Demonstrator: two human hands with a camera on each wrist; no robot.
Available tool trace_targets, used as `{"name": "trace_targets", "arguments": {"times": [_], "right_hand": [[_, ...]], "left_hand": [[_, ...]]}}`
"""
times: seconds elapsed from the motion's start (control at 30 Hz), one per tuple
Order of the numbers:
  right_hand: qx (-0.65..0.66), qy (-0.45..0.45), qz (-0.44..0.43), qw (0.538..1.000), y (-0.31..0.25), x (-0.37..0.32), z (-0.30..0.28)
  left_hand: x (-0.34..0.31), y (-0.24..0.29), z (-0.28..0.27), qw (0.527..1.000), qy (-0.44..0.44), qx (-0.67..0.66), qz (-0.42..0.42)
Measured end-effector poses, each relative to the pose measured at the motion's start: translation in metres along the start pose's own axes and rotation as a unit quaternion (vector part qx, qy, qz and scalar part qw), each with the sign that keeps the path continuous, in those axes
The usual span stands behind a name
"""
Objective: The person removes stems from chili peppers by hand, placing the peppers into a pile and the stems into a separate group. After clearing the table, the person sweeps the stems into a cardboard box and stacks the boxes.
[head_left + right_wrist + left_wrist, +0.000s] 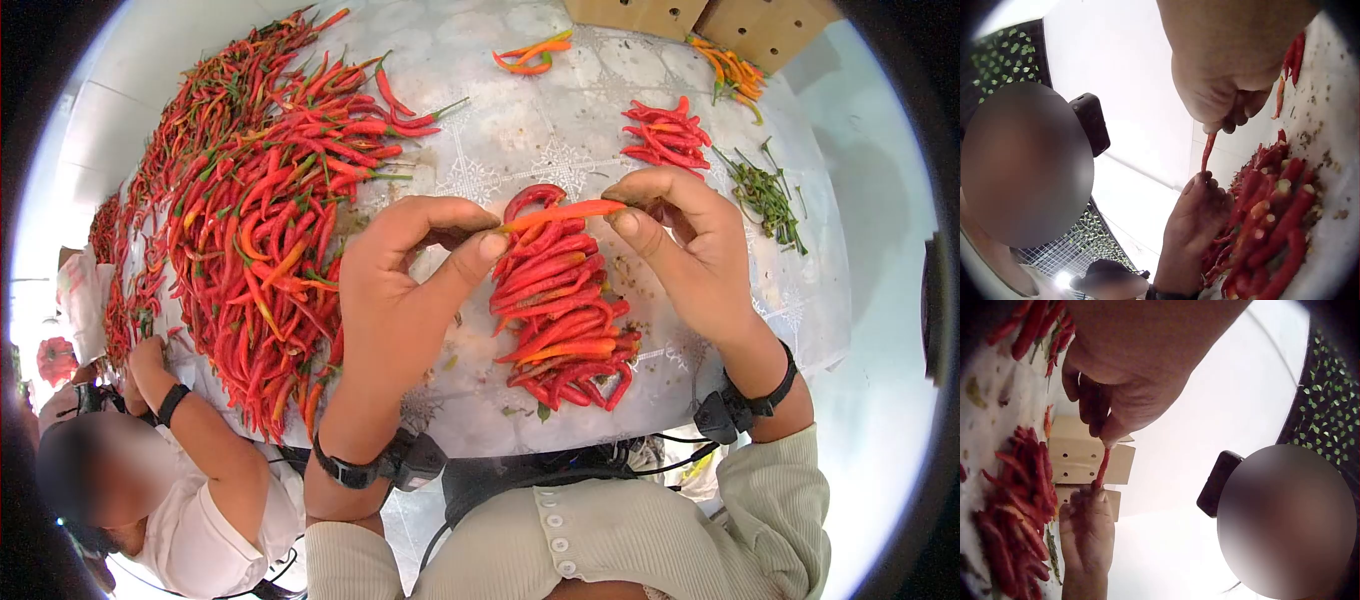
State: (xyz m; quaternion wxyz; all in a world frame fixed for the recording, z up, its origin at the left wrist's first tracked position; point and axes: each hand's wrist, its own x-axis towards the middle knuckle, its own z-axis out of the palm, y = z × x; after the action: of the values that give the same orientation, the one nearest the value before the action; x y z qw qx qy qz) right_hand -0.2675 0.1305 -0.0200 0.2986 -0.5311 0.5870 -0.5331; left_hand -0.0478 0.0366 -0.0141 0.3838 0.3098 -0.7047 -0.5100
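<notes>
A single orange-red chili pepper (562, 214) is held level between both hands in the head view. My left hand (405, 285) pinches one end between thumb and fingers. At the other end, the thumb and fingers of my right hand (690, 245) pinch the tip. Just below and behind it lies a neat stack of red chilies (550, 290), packed side by side on the patterned cover. In the right wrist view, stemless cut ends show on the stacked chilies (1282, 187). The held chili (1102, 467) spans the gap between the two hands in the left wrist view.
A large heap of stemmed chilies (270, 240) covers the table's left side. Farther right are a small red pile (668, 135), green stems (765, 195) and orange chilies (728, 70). Cardboard boxes (760, 30) stand at the back. Another person (220, 490) sits at the left.
</notes>
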Motion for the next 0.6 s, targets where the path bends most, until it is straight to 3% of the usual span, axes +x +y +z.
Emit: {"name": "trace_targets", "arguments": {"times": [0.23, 0.43, 0.6], "right_hand": [[-0.118, -0.014, 0.004, 0.993, 0.013, 0.008, 0.000], [-0.172, -0.017, -0.007, 0.985, 0.019, 0.010, 0.001], [-0.187, -0.015, 0.026, 0.982, 0.020, 0.016, 0.003]], "left_hand": [[0.006, -0.019, 0.003, 0.983, 0.003, 0.181, 0.046], [0.007, -0.022, 0.003, 0.968, -0.034, 0.246, 0.028], [0.010, -0.028, 0.007, 0.950, -0.011, 0.309, 0.052]]}}
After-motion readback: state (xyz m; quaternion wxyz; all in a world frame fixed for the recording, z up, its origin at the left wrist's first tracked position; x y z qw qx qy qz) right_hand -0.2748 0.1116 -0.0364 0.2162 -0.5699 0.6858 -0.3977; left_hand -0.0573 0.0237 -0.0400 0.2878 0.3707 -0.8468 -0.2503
